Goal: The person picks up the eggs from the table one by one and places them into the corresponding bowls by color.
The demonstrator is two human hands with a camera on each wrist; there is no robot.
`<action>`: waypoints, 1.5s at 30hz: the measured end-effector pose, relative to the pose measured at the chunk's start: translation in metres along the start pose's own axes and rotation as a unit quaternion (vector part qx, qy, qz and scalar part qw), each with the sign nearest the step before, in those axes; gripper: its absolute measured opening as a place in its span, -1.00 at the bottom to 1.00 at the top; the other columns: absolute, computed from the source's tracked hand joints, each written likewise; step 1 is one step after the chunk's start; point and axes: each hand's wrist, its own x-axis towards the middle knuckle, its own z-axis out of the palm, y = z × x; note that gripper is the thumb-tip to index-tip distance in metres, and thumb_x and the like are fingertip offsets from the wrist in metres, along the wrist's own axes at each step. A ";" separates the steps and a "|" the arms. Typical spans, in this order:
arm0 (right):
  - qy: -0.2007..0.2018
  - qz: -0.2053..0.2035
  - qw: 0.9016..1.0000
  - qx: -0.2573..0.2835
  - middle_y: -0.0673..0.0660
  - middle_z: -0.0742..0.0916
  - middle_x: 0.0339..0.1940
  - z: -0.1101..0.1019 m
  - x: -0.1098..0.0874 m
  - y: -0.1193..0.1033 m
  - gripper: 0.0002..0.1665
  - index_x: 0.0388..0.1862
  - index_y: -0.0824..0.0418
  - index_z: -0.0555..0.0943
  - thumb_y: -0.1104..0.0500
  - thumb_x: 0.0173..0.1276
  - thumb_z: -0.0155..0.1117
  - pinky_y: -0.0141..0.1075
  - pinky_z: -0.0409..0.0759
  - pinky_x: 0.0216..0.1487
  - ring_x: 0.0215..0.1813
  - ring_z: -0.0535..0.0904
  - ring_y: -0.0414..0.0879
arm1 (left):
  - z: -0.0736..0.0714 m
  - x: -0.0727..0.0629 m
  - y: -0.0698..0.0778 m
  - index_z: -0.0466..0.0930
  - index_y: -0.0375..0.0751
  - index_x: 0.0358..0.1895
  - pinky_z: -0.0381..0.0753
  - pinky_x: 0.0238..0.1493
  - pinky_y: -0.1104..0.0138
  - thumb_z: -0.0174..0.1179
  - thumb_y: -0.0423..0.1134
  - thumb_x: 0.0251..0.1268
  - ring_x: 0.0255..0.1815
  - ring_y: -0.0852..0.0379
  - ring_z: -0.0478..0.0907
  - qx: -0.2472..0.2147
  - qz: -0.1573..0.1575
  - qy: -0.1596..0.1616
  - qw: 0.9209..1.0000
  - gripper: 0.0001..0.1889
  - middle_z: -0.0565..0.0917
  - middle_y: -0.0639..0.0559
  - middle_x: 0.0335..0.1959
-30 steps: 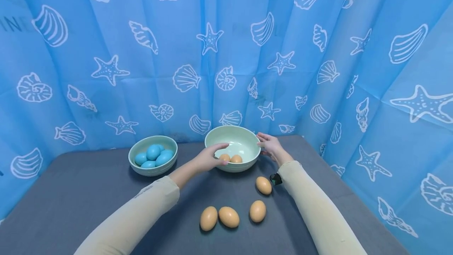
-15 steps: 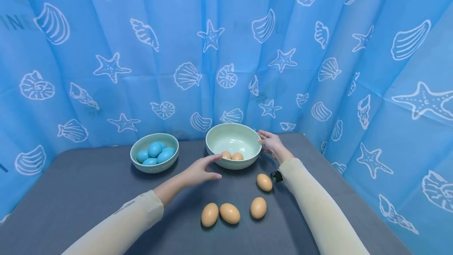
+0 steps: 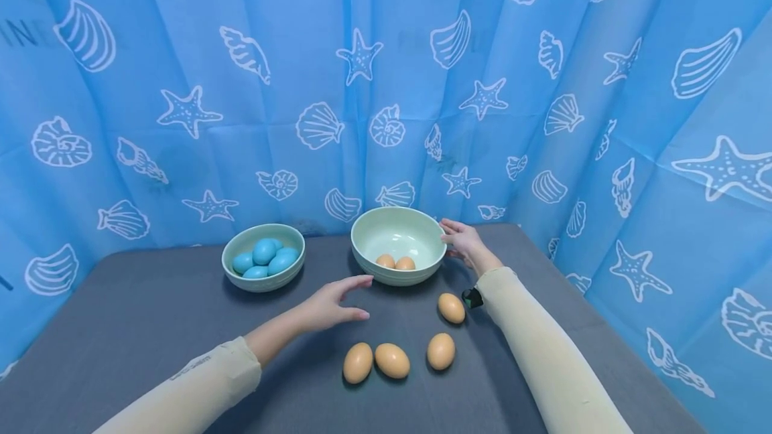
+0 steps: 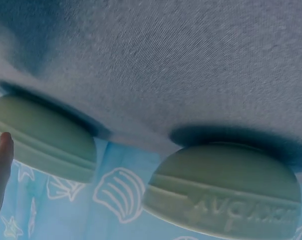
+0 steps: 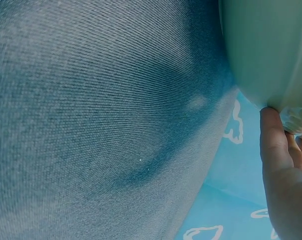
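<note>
My left hand [image 3: 328, 303] hovers over the table in front of the pale green large bowl [image 3: 398, 278], thumb and fingers spread apart with nothing between them. In the left wrist view a finger [image 4: 6, 150] overlaps that bowl's side. At the bowl's right rim, my right hand [image 3: 464, 243] touches the outer wall with nearly straight fingers [image 5: 273, 140]. Inside the bowl lie two brown eggs [image 3: 405, 263]. Nearest my left hand on the table are a brown egg [image 3: 358, 362] and another brown egg [image 3: 392, 360] beside it. Two more, an egg [image 3: 441, 351] and an egg [image 3: 451, 308], lie further right.
A smaller green bowl [image 3: 265, 282] holding several blue eggs [image 3: 264, 252] stands to the left; raised lettering shows on its side in the left wrist view. The grey cloth-covered table [image 3: 151, 327] ends at a blue shell-patterned curtain [image 3: 356, 119] behind and to the right.
My left hand has let go of the large bowl's front left rim and drawn back toward the lower left. The right hand stays at the bowl's right side.
</note>
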 end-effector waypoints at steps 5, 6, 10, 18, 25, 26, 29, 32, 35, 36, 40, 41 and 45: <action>0.000 0.001 1.000 0.004 0.11 0.25 0.53 0.001 0.000 0.000 -0.33 0.56 0.14 0.11 0.33 0.54 -0.02 -0.03 0.42 0.30 0.50 0.18 0.05 | 0.001 -0.008 0.000 0.21 -0.33 0.45 0.22 0.37 -0.11 0.28 -0.23 0.31 0.44 -0.19 0.20 -0.008 -0.010 -0.010 1.000 -0.30 0.35 -0.27 0.39; 0.000 0.002 1.000 0.002 0.11 0.25 0.53 0.001 0.000 0.000 -0.33 0.56 0.14 0.11 0.32 0.54 -0.02 -0.04 0.42 0.30 0.50 0.18 0.05 | 0.001 -0.009 -0.001 0.21 -0.34 0.44 0.24 0.35 -0.11 0.28 -0.22 0.31 0.43 -0.19 0.21 -0.004 -0.009 -0.011 1.000 -0.30 0.35 -0.27 0.39; 0.001 0.003 1.000 0.002 0.11 0.25 0.53 0.001 0.001 0.000 -0.33 0.56 0.14 0.11 0.32 0.54 -0.02 -0.03 0.42 0.30 0.50 0.18 0.04 | 0.001 -0.014 -0.004 0.20 -0.35 0.45 0.24 0.34 -0.13 0.29 -0.20 0.31 0.43 -0.20 0.21 -0.006 -0.009 -0.021 1.000 -0.29 0.35 -0.28 0.39; 0.004 0.004 1.000 0.004 0.11 0.26 0.53 0.003 0.000 -0.001 -0.33 0.56 0.14 0.12 0.32 0.54 -0.01 -0.04 0.43 0.29 0.50 0.18 0.05 | 0.003 -0.024 -0.009 0.12 -0.38 0.47 0.33 0.28 -0.12 0.31 -0.24 0.28 0.37 -0.27 0.28 -0.044 -0.012 -0.088 0.995 -0.22 0.33 -0.32 0.38; 0.007 0.005 1.000 0.008 0.11 0.27 0.52 0.002 -0.003 -0.002 -0.34 0.56 0.15 0.13 0.34 0.53 -0.02 -0.05 0.45 0.28 0.49 0.19 0.05 | 0.008 -0.031 -0.009 0.15 -0.39 0.46 0.39 0.23 -0.09 0.39 -0.26 0.18 0.28 -0.25 0.38 -0.006 -0.001 -0.119 0.993 -0.17 0.38 -0.29 0.35; 0.008 0.007 1.000 0.009 0.11 0.28 0.52 0.001 -0.003 -0.002 -0.34 0.55 0.16 0.14 0.34 0.53 -0.01 -0.06 0.46 0.27 0.49 0.20 0.04 | 0.008 -0.032 -0.008 0.16 -0.38 0.46 0.41 0.22 -0.07 0.41 -0.25 0.17 0.26 -0.23 0.39 0.005 -0.001 -0.119 0.993 -0.16 0.39 -0.28 0.34; 0.008 0.007 1.000 0.008 0.12 0.27 0.52 0.001 -0.003 -0.003 -0.35 0.55 0.17 0.14 0.34 0.53 -0.02 -0.09 0.47 0.26 0.49 0.19 0.05 | 0.010 -0.036 -0.006 0.18 -0.36 0.45 0.43 0.20 -0.01 0.44 -0.21 0.12 0.21 -0.17 0.42 0.041 0.001 -0.115 0.993 -0.14 0.43 -0.23 0.31; 0.008 0.010 1.000 0.010 0.11 0.28 0.52 0.001 -0.002 -0.002 -0.35 0.55 0.16 0.16 0.33 0.53 0.00 -0.10 0.47 0.26 0.49 0.20 0.05 | 0.012 -0.038 -0.006 0.21 -0.34 0.44 0.43 0.20 0.04 0.47 -0.15 0.08 0.20 -0.14 0.43 0.066 -0.002 -0.110 0.992 -0.12 0.45 -0.17 0.27; 0.008 0.011 1.000 0.014 0.10 0.29 0.51 0.000 0.000 -0.001 -0.35 0.54 0.14 0.17 0.32 0.52 0.01 -0.08 0.46 0.27 0.49 0.20 0.03 | 0.014 -0.039 -0.008 0.21 -0.32 0.44 0.43 0.20 0.06 0.48 -0.11 0.06 0.20 -0.12 0.43 0.075 -0.005 -0.107 0.991 -0.10 0.46 -0.13 0.25; 0.007 0.011 1.000 0.013 0.10 0.29 0.52 0.000 0.000 -0.001 -0.35 0.55 0.13 0.17 0.32 0.53 0.01 -0.07 0.45 0.27 0.49 0.20 0.03 | 0.014 -0.039 -0.009 0.22 -0.30 0.44 0.44 0.20 0.08 0.48 -0.10 0.05 0.19 -0.10 0.44 0.077 -0.006 -0.106 0.991 -0.10 0.47 -0.11 0.25; 0.007 0.010 1.000 0.010 0.10 0.27 0.52 0.000 0.003 0.000 -0.35 0.55 0.12 0.15 0.32 0.54 -0.01 -0.05 0.43 0.29 0.50 0.19 0.03 | 0.015 -0.040 -0.014 0.24 -0.29 0.43 0.49 0.13 0.14 0.48 -0.01 0.04 0.10 0.02 0.47 0.098 0.012 -0.112 0.989 -0.08 0.49 -0.05 0.19; 0.007 0.010 1.000 0.009 0.10 0.27 0.52 0.000 0.003 0.000 -0.35 0.55 0.12 0.15 0.32 0.54 -0.01 -0.05 0.43 0.29 0.50 0.19 0.04 | 0.015 -0.040 -0.015 0.24 -0.28 0.43 0.50 0.11 0.17 0.48 0.02 0.03 0.07 0.07 0.47 0.104 0.017 -0.115 0.988 -0.08 0.49 -0.03 0.17; 0.006 0.011 1.000 0.011 0.09 0.27 0.52 0.000 0.002 0.000 -0.35 0.56 0.12 0.14 0.32 0.54 -0.02 -0.05 0.44 0.28 0.49 0.20 0.03 | 0.017 -0.038 -0.021 0.29 -0.30 0.39 0.51 0.04 0.24 0.47 0.08 0.00 -0.01 0.19 0.46 0.133 0.041 -0.120 0.983 -0.08 0.51 -0.02 0.12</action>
